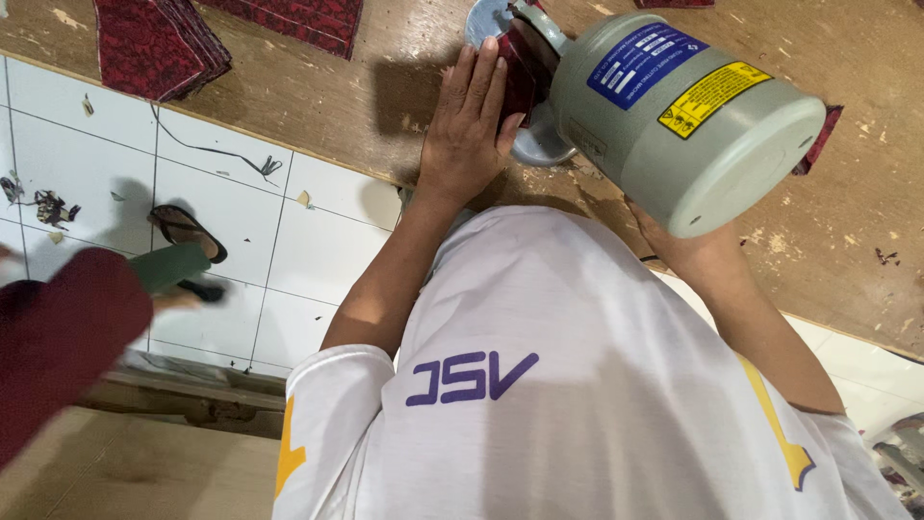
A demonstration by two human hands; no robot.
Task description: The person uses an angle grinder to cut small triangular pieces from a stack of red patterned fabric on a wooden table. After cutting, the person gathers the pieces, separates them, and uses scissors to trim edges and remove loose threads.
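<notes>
Grey cutting machine (674,116), blue and yellow labels, left hand (469,125) flat on maroon fabric (520,72), right hand's grip hidden.

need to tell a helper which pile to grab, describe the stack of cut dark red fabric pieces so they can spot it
Start at the wooden table that runs across the top of the view, above the white tiled floor. Follow its edge to the far left corner of the picture: there sits the stack of dark red patterned fabric pieces. Unlike the red fabric under the left hand beside the grey cutting machine, this pile lies alone, fanned in neat layers.

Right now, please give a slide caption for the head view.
Left hand presses dark red fabric beside a grey cutting machine on a wooden table.
</notes>
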